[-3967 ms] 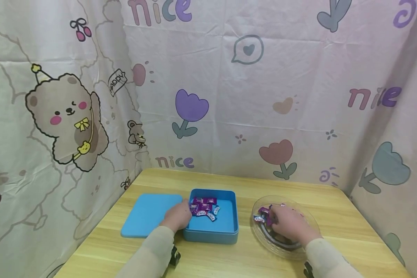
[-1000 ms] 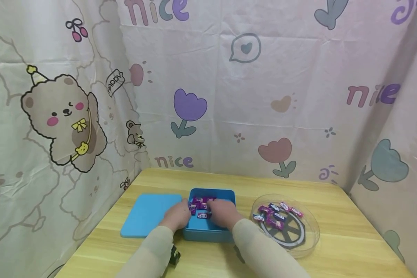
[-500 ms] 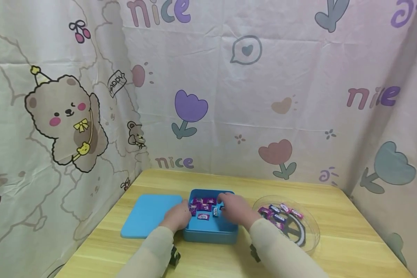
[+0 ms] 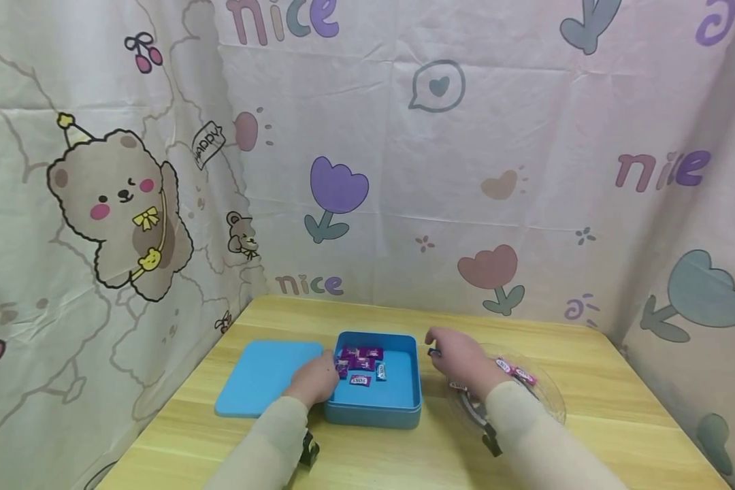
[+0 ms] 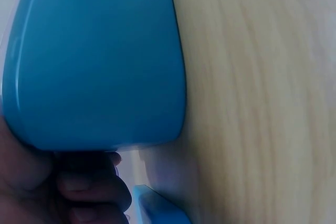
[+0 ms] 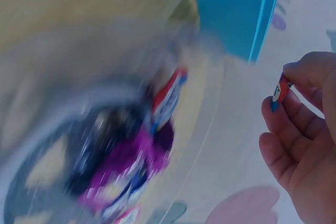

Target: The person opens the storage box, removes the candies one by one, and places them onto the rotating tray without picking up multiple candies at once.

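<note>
My left hand [image 4: 315, 380] grips the left wall of an open blue box [image 4: 373, 415]; in the left wrist view its thumb and curled fingers are at the box's corner. Inside the box, several purple wrapped candies [image 4: 361, 363] lie at the left, with a pink-and-white candy [image 4: 360, 380] and a blue-and-white candy [image 4: 380, 371] nearby. My right hand [image 4: 459, 357] is raised between the box and a clear round dish [image 4: 554, 408]. Between thumb and fingertip it pinches a small red-and-blue wrapped candy [image 6: 281, 92]. My right forearm hides part of the dish.
A flat blue lid [image 4: 263, 381] lies on the wooden table [image 4: 367, 316] left of the box. Pink-and-white candies [image 4: 523, 374] and others sit in the dish; in the right wrist view they are blurred. A printed curtain [image 4: 404, 170] hangs behind the table.
My right hand was at the dish, then inside the box; now it has moved right, out over the dish's left edge, with a candy from the box. My left hand stays put.
</note>
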A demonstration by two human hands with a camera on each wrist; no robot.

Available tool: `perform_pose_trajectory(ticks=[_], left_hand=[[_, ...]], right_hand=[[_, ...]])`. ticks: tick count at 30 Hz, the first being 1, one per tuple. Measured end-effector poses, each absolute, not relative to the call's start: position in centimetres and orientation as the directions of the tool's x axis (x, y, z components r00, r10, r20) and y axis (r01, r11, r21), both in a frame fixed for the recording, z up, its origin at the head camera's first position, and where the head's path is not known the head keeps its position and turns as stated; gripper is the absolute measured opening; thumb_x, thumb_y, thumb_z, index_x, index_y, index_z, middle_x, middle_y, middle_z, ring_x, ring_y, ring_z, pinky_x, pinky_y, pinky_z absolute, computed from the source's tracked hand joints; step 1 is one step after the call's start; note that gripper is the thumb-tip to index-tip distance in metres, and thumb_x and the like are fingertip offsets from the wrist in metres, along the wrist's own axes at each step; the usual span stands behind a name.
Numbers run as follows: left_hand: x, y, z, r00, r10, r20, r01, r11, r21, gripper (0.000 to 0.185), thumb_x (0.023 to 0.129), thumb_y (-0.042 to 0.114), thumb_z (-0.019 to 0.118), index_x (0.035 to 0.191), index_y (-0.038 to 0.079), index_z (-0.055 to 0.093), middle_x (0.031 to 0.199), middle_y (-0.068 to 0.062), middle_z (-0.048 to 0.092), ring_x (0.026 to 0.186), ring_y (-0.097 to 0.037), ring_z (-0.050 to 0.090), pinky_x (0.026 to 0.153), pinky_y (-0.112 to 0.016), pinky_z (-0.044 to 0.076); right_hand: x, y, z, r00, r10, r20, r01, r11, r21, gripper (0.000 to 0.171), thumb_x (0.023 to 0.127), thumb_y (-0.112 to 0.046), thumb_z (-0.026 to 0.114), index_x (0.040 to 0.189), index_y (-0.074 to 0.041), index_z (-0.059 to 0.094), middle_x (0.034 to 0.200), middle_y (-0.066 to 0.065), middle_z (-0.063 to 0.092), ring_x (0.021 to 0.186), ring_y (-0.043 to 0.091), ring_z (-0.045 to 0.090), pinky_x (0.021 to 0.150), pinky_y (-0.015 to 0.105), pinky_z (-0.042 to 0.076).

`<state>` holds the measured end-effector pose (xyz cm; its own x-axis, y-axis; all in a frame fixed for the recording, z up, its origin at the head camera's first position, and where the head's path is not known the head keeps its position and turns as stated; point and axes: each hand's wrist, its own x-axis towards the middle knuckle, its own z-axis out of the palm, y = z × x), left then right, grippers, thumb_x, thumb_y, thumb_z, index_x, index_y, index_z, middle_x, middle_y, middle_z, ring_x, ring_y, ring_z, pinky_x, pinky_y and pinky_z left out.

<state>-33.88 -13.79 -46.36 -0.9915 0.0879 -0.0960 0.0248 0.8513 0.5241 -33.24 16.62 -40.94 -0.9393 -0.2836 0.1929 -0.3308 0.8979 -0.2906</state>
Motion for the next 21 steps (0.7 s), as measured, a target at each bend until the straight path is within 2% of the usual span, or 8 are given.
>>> perform_pose_trajectory(ticks=[8, 15, 21], left_hand=[[-33.8, -13.8, -46.3, -0.991, 0.101, -0.083, 0.044, 0.854, 0.519, 0.049, 0.103, 0.012, 0.045, 0.149, -0.006, 0.041, 0.146, -0.024, 0.05, 0.13, -0.04, 0.05, 0.106, -0.064, 0.038], [-33.8, -13.8, -46.1, -0.991, 0.104, -0.08, 0.049, 0.855, 0.516, 0.049, 0.102, 0.011, 0.046, 0.148, -0.007, 0.041, 0.145, -0.025, 0.051, 0.129, -0.04, 0.051, 0.105, -0.064, 0.038], [-33.7, -13.8, -46.3, -0.992, 0.099, -0.076, 0.046, 0.858, 0.512, 0.049, 0.102, 0.011, 0.046, 0.148, -0.007, 0.041, 0.144, -0.024, 0.052, 0.126, -0.038, 0.053, 0.104, -0.064, 0.04]], right_hand=[[-32.7, 22.1, -41.0, -0.956, -0.231, 0.18, -0.271, 0.931, -0.246, 0.027, 0.084, -0.007, 0.07, 0.111, -0.009, 0.066, 0.09, -0.001, 0.065, 0.08, 0.017, 0.06, 0.081, 0.048, 0.054], [-32.3, 26.2, -41.9, -0.973, -0.193, 0.123, -0.219, 0.944, -0.248, 0.032, 0.079, 0.002, 0.064, 0.11, -0.004, 0.065, 0.095, 0.008, 0.067, 0.086, 0.026, 0.064, 0.081, 0.054, 0.054], [-32.0, 28.3, -42.8, -0.987, -0.147, 0.066, -0.159, 0.954, -0.254, 0.03, 0.077, -0.003, 0.074, 0.106, -0.004, 0.065, 0.096, 0.009, 0.068, 0.084, 0.026, 0.064, 0.08, 0.055, 0.054]])
